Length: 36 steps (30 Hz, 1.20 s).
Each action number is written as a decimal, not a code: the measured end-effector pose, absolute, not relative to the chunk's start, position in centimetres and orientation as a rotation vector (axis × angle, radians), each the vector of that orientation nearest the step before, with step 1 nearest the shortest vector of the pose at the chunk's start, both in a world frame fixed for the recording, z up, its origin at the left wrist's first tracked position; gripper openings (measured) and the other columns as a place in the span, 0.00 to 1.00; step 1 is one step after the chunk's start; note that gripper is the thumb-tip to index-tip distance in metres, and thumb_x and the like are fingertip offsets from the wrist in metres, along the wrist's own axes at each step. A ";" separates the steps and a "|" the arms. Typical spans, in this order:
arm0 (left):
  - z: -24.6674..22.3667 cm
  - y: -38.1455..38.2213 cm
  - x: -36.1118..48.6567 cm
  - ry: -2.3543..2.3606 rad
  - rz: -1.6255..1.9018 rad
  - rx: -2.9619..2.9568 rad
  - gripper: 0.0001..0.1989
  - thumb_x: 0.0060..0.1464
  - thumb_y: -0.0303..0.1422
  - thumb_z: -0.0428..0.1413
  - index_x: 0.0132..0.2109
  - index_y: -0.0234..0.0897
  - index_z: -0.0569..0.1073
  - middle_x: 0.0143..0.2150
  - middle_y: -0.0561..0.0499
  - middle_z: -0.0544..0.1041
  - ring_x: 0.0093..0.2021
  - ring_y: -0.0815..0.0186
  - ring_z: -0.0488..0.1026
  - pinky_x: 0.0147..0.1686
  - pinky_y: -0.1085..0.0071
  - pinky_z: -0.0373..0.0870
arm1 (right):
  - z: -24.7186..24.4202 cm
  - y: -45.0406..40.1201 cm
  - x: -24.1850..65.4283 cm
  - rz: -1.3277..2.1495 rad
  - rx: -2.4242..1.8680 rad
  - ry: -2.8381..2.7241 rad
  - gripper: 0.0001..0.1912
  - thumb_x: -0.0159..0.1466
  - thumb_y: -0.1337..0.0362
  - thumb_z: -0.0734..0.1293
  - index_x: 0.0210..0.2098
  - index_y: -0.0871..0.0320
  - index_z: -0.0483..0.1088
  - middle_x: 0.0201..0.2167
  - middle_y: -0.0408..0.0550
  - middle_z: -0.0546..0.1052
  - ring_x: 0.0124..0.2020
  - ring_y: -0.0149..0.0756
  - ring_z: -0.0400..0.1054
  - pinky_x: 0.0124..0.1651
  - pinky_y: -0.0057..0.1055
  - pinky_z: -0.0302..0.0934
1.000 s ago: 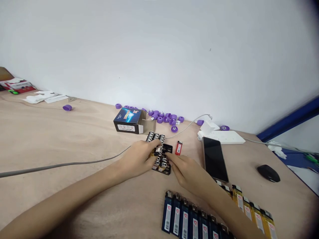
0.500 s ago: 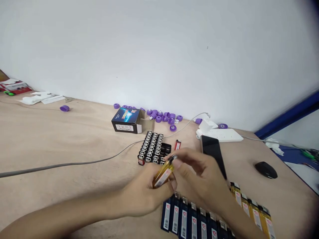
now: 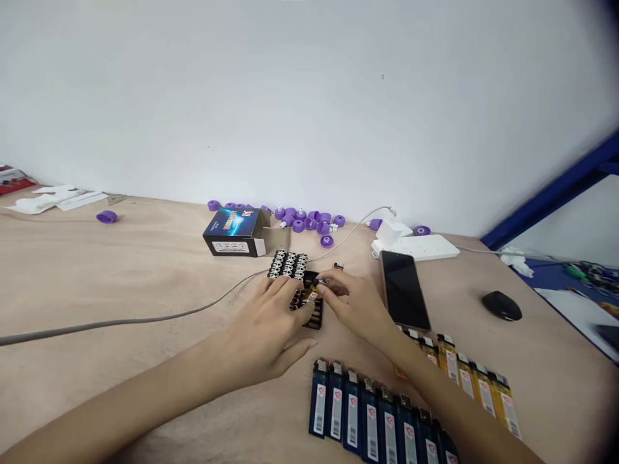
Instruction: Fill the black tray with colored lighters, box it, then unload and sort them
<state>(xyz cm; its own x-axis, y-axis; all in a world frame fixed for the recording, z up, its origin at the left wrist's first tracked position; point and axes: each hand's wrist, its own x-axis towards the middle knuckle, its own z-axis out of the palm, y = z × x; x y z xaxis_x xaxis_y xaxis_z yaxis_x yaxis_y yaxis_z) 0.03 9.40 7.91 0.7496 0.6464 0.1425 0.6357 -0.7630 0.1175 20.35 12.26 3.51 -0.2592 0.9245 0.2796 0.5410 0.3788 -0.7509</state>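
My right hand point(image 3: 351, 304) pinches a yellow disposable lighter point(image 3: 312, 293) at its fingertips, pressing it down into the black lighter tray point(image 3: 315, 317). Rows of lighters with silver metal heads point(image 3: 288, 264) stand in that tray. My left hand point(image 3: 268, 322) lies with spread fingers across the near side of the tray and touches the lighters there. Behind my right fingers, a red lighter point(image 3: 338, 266) is mostly hidden. Near my right forearm lie a row of blue lighters point(image 3: 353, 412) and a row of yellow lighters point(image 3: 467, 377).
A dark printed box point(image 3: 231, 233) and several purple caps point(image 3: 300, 219) stand by the wall. A white power strip point(image 3: 416, 247), a phone point(image 3: 404, 290), a black mouse point(image 3: 501, 306) and a grey cable point(image 3: 145, 316) lie on the plywood table point(image 3: 120, 258).
The yellow lighter, held up over the blue row half a second ago, is now down at the tray. Both hands have moved back there, and the view has shifted slightly.
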 end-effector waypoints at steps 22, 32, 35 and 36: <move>7.8 9.3 0.2 1.034 0.223 2.832 0.17 0.61 0.36 0.53 0.52 0.30 0.75 0.50 0.37 0.71 0.48 0.48 0.67 0.49 0.48 0.67 | 2.3 12.1 20.0 0.365 -1.236 -2.143 0.13 0.69 0.67 0.64 0.51 0.56 0.74 0.44 0.49 0.83 0.41 0.40 0.79 0.45 0.35 0.71; 7.8 9.3 0.2 1.015 0.244 2.826 0.18 0.61 0.35 0.53 0.54 0.29 0.73 0.49 0.37 0.71 0.47 0.48 0.67 0.48 0.48 0.69 | 2.8 12.0 20.3 0.354 -1.205 -2.291 0.12 0.71 0.67 0.61 0.48 0.56 0.74 0.39 0.51 0.83 0.38 0.43 0.77 0.41 0.36 0.68; 7.9 9.1 0.2 1.026 0.246 2.816 0.17 0.61 0.34 0.52 0.53 0.28 0.73 0.49 0.36 0.70 0.48 0.48 0.66 0.49 0.48 0.68 | 3.0 11.9 20.4 0.388 -1.196 -2.339 0.13 0.70 0.69 0.60 0.49 0.57 0.73 0.41 0.52 0.82 0.40 0.42 0.77 0.42 0.36 0.67; 7.9 9.1 0.3 1.025 0.246 2.815 0.17 0.62 0.34 0.52 0.53 0.28 0.73 0.49 0.36 0.70 0.49 0.48 0.66 0.49 0.48 0.68 | 3.1 11.9 20.4 0.405 -1.191 -2.361 0.13 0.70 0.70 0.59 0.50 0.57 0.72 0.41 0.52 0.82 0.40 0.42 0.76 0.42 0.35 0.66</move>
<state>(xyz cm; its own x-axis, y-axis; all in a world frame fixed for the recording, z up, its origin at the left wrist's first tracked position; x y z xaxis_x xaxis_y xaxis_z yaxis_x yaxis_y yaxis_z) 0.29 9.09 7.91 0.7552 0.6468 0.1064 0.6246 -0.7593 0.1825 20.38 11.88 3.07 -0.5179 0.8118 0.2697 0.6757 0.5816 -0.4530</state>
